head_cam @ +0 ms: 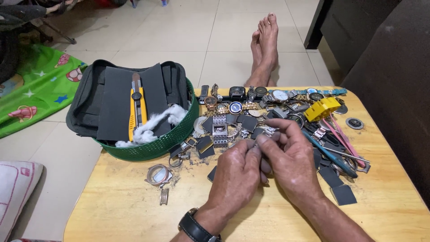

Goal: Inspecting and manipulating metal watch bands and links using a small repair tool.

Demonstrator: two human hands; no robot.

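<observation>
Note the pale yellow wood-grain surface (134,210). The basket (154,145) beside you is green mesh; its utility knife (136,107) is yellow and black. The plastic block (323,109) is yellow. Your wrist strap (193,227) is black.

Low wooden table (134,210), light yellowish top with rounded corners, sitting on a tiled floor (188,31). Left end has a green mesh basket (152,150) hanging partly over the edge. Along the far edge there's a row of wristwatches (268,96), some with metal bracelets, and a yellow plastic tool (321,109) sits right among them. In the middle is a jumble of dark sandpaper squares (342,193) and watch parts, plus dark dust. A loose watch case (156,174) and a bracelet link piece (164,196) lie near the front left. Blue and pink-handled pliers (333,143) are on the right, with a small round disc (354,123) beyond them.
</observation>
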